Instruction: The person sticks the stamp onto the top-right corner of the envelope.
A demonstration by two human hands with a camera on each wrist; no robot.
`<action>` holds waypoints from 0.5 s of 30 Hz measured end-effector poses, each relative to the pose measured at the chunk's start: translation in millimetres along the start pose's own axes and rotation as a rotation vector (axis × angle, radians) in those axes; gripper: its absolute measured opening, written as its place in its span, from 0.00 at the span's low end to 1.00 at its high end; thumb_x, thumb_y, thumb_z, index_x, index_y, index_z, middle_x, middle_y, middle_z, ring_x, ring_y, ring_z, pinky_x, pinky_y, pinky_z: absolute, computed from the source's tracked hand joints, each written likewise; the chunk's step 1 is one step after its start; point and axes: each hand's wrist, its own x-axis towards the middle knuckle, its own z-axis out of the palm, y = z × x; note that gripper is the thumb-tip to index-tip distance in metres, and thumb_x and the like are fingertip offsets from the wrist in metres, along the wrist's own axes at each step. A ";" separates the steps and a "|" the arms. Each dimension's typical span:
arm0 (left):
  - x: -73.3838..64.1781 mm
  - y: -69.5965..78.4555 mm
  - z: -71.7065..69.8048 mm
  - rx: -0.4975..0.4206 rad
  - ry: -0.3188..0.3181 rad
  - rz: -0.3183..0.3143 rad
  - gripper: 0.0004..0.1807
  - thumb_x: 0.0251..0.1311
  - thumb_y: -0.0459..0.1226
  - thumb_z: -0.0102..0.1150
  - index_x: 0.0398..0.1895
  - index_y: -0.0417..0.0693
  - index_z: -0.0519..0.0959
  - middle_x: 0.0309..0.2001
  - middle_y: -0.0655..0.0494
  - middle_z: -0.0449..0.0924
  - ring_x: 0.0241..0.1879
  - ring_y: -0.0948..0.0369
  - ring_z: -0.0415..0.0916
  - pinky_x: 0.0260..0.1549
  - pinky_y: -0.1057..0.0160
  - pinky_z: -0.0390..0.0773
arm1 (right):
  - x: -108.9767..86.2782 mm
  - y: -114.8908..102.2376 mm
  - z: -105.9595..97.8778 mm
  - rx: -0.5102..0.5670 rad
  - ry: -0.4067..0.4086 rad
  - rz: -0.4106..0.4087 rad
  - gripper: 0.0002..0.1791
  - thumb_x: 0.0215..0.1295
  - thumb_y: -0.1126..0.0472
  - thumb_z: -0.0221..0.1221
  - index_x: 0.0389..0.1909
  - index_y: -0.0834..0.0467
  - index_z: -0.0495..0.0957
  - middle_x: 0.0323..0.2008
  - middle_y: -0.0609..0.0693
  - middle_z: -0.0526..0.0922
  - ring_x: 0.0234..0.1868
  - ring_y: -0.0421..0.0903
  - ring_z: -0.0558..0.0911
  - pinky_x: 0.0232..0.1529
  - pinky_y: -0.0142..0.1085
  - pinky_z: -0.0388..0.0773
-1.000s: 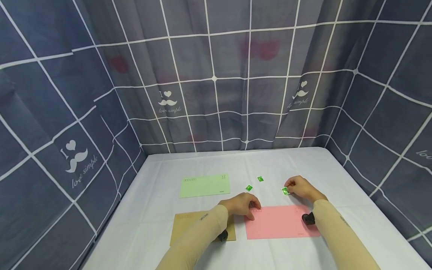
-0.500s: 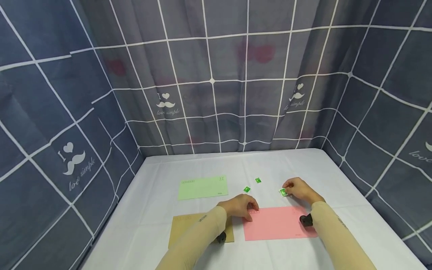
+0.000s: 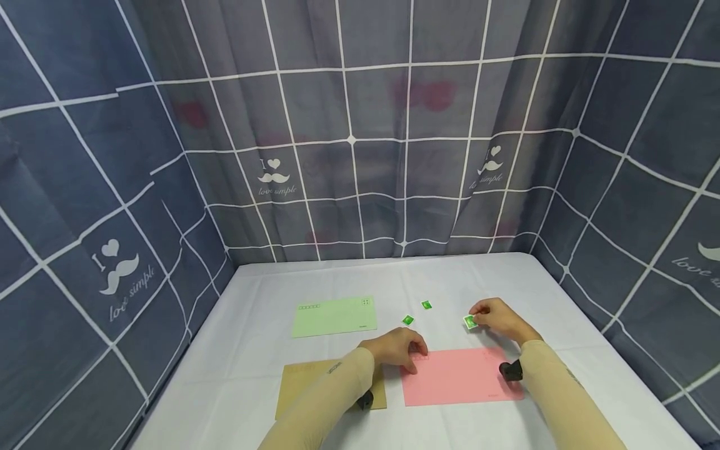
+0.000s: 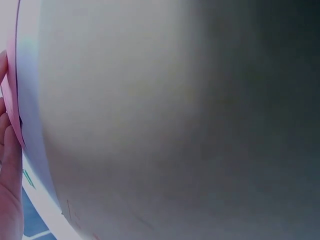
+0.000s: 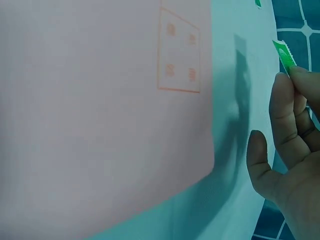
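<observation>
My right hand (image 3: 502,317) pinches a small green stamp (image 3: 470,322) by its edge, between thumb and forefinger. In the right wrist view this stamp (image 5: 285,56) stands tilted above the white cloth. The pink envelope (image 3: 458,378) lies flat in front of me, its printed stamp box visible in the right wrist view. My left hand (image 3: 395,347) rests with bent, relaxed fingers on the envelope's upper left corner. Just beyond the left hand, two more green stamps lie on the cloth, a nearer one (image 3: 407,319) and a farther one (image 3: 427,305).
A light green envelope (image 3: 334,317) lies at the back left of the white-covered table (image 3: 236,350). The brown envelope (image 3: 304,384) in front of it is partly hidden by my left sleeve. A dark checked curtain (image 3: 377,187) encloses the back and sides.
The whole view has shifted slightly. My right hand keeps the stamp pinched, which now shows a little more tilted. The left hand stays on the pink envelope's corner.
</observation>
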 end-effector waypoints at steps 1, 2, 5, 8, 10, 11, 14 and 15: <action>-0.3 -0.2 0.5 -0.005 0.000 0.001 0.20 0.43 0.28 0.79 0.40 0.51 0.84 0.38 0.65 0.81 0.39 0.71 0.73 0.46 0.74 0.75 | -0.3 0.0 0.1 0.002 -0.001 -0.006 0.09 0.62 0.72 0.60 0.42 0.72 0.80 0.31 0.51 0.80 0.31 0.42 0.76 0.31 0.31 0.74; -0.4 -0.6 0.9 -0.009 0.000 0.002 0.20 0.43 0.28 0.79 0.40 0.51 0.84 0.38 0.65 0.81 0.39 0.71 0.73 0.46 0.74 0.75 | -0.6 0.1 0.3 0.007 0.002 -0.004 0.09 0.62 0.72 0.61 0.42 0.72 0.80 0.31 0.51 0.80 0.31 0.41 0.76 0.31 0.31 0.74; -0.7 -1.7 1.9 -0.009 0.004 0.001 0.20 0.43 0.28 0.79 0.41 0.52 0.84 0.38 0.65 0.81 0.38 0.71 0.73 0.45 0.74 0.75 | 0.3 0.0 2.6 0.018 0.006 -0.005 0.10 0.62 0.71 0.61 0.42 0.72 0.80 0.31 0.51 0.80 0.30 0.40 0.76 0.30 0.31 0.73; -1.1 -2.9 2.5 -0.008 0.005 -0.004 0.20 0.43 0.28 0.79 0.40 0.52 0.84 0.38 0.65 0.81 0.38 0.71 0.73 0.45 0.74 0.75 | 1.3 -0.8 5.5 0.026 0.001 0.009 0.09 0.62 0.71 0.61 0.42 0.72 0.80 0.31 0.51 0.81 0.31 0.41 0.76 0.30 0.31 0.74; -1.0 -3.8 2.8 -0.011 0.005 -0.007 0.20 0.43 0.28 0.79 0.40 0.52 0.84 0.38 0.66 0.81 0.38 0.71 0.73 0.45 0.74 0.75 | 1.9 -1.3 6.9 0.021 -0.006 0.007 0.09 0.63 0.71 0.61 0.43 0.72 0.80 0.32 0.52 0.81 0.31 0.42 0.76 0.30 0.32 0.74; -0.5 -4.3 2.9 -0.010 0.006 -0.008 0.20 0.43 0.28 0.79 0.40 0.52 0.84 0.37 0.66 0.81 0.38 0.71 0.73 0.45 0.74 0.75 | 2.3 -1.8 7.4 0.024 -0.004 0.015 0.10 0.63 0.71 0.62 0.43 0.72 0.80 0.33 0.52 0.81 0.31 0.42 0.76 0.30 0.32 0.74; 0.8 -5.2 2.3 -0.012 0.008 0.001 0.20 0.43 0.28 0.79 0.40 0.53 0.84 0.37 0.67 0.81 0.38 0.72 0.73 0.46 0.74 0.75 | 3.1 -3.3 7.3 0.023 0.001 0.010 0.11 0.63 0.71 0.61 0.44 0.72 0.79 0.33 0.54 0.82 0.32 0.42 0.76 0.31 0.32 0.73; 1.2 -5.5 2.0 -0.010 0.009 0.004 0.20 0.43 0.28 0.79 0.40 0.53 0.84 0.37 0.67 0.81 0.38 0.72 0.73 0.46 0.75 0.75 | 3.5 -3.9 7.2 0.023 0.003 0.005 0.11 0.63 0.70 0.61 0.44 0.72 0.79 0.34 0.54 0.82 0.32 0.43 0.76 0.31 0.32 0.73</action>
